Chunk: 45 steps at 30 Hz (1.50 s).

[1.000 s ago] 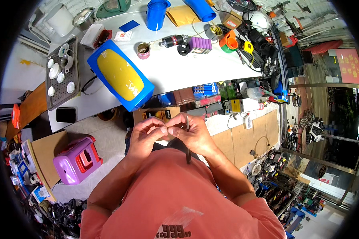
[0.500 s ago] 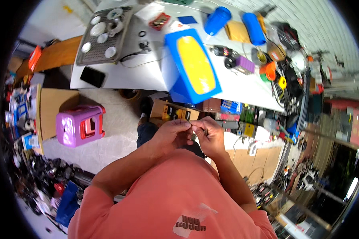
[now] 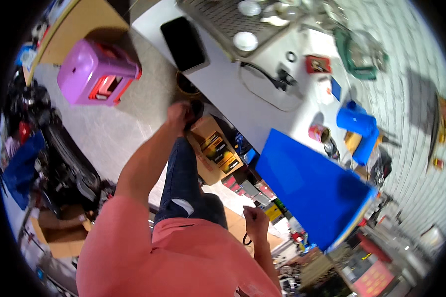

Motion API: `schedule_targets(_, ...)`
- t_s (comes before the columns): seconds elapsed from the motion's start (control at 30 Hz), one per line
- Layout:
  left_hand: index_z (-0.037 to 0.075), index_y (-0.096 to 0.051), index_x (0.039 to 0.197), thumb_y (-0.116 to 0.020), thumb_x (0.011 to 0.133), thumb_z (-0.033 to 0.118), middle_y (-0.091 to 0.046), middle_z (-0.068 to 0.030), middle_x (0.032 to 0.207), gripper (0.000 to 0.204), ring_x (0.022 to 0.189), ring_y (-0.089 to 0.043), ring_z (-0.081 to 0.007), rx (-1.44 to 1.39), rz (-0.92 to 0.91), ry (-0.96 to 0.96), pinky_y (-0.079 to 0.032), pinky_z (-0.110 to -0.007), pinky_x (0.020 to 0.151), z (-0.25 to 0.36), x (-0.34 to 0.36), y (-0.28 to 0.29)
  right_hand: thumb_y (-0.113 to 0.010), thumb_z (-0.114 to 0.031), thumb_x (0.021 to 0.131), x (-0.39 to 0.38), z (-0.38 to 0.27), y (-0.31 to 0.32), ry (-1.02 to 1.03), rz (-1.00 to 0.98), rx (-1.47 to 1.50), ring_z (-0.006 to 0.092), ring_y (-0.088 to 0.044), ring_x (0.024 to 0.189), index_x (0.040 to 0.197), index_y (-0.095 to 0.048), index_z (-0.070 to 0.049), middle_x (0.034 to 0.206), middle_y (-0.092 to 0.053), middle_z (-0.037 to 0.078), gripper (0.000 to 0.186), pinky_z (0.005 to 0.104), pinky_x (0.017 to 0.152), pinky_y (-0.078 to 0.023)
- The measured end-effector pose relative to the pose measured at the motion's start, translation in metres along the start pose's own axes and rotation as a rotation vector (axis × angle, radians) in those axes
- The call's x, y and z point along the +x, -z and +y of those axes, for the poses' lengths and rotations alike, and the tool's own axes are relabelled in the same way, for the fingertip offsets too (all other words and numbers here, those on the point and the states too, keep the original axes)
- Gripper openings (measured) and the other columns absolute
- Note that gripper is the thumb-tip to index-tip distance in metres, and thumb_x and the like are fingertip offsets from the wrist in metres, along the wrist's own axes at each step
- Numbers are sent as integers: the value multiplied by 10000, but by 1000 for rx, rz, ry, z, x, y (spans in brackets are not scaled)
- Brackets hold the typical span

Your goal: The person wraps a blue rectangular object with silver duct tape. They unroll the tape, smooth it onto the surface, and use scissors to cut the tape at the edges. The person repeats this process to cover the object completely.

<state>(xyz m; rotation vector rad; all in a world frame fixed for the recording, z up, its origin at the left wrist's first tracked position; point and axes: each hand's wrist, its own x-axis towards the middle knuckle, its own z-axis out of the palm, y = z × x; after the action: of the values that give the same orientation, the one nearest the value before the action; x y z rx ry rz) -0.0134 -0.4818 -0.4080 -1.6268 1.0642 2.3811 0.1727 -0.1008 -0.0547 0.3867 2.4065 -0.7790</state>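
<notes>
Brown cardboard: one open box [image 3: 209,174], below the front edge of the white surface [image 3: 223,89]. My left hand [image 3: 178,117] is just beside the box's upper left corner; contact with the cardboard cannot be confirmed. That hand is blurred, arm stretched forward, fingers bent; whether it grips anything, I cannot tell. A dark shape lies right at its fingers, too unclear to identify. Just beyond: one round brown container [image 3: 187,85], partly under the surface.

My right hand [image 3: 256,222] is near my body, apart from the cardboard box, fingers curled inward; I cannot tell whether anything is pinched in them. One thin black loop [image 3: 247,239] shows beside that wrist. Nearest item behind the knuckles: one yellow box [image 3: 273,213].

Counts. In the cardboard box: two black-and-yellow patches, packs or labels uncertain. On the surface: one black phone [image 3: 183,44]; one grey tray [image 3: 218,24] with at least two round white dishes [image 3: 245,41]; one black ring [image 3: 291,57]; one small red box [image 3: 318,64]; one pink tin [image 3: 318,132]; two blue rolls [image 3: 356,119]; one large blue box [image 3: 307,188], toward the right. On the floor, left: one purple stool [image 3: 84,74], red showing inside.
</notes>
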Motion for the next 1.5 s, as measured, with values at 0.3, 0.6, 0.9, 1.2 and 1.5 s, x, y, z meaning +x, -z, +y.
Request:
schedule_targets(0.3, 104, -695, 987, -740, 960, 173, -655, -81, 808, 87, 699, -673, -302, 140, 48, -259, -567, -443, 570, 43, 141, -51, -778, -111, 1018, -12, 60, -22, -532, -26, 152, 137, -741, 825, 1160, -844, 7, 935, -826, 100, 197, 299, 745, -576)
schedule_targets(0.6, 131, -709, 1068, -769, 986, 269, -683, -61, 810, 172, 722, -703, -297, 238, -22, -367, -571, -429, 585, 19, 167, -35, -751, -140, 1033, -14, 47, -50, -528, -30, 129, 131, -750, 809, 1166, -845, -9, 905, -824, 81, 209, 304, 741, -590)
schedule_targets(0.9, 158, -723, 1149, -797, 1012, 366, -710, -42, 811, 260, 746, -733, -292, 368, -328, -573, -575, -414, 599, -16, 144, 37, -673, -295, 1102, -23, 134, -43, -603, -49, 572, 135, -709, 796, 1246, -806, -54, 914, -782, 77, 311, 324, 668, -554)
schedule_targets(1.2, 26, -629, 820, -764, 1026, 212, -656, -92, 651, 308, 556, -646, -198, 1124, -500, -299, -546, -371, 538, 77, -142, -7, -571, -365, 1108, 99, 77, 121, -114, 377, -203, 439, -772, 1056, 1126, -744, -97, 1110, -806, 213, 319, 589, 1001, -565)
schedule_targets(1.5, 27, -638, 1175, -607, 1057, 100, -659, -147, 1207, 143, 1121, -641, -265, 830, -1010, -1379, -526, -414, 1010, 160, -529, -222, -647, -586, 1034, 197, 89, 138, 114, 400, -552, 321, -573, 1354, 1254, -789, -134, 1345, -719, 100, 522, 596, 1117, -430)
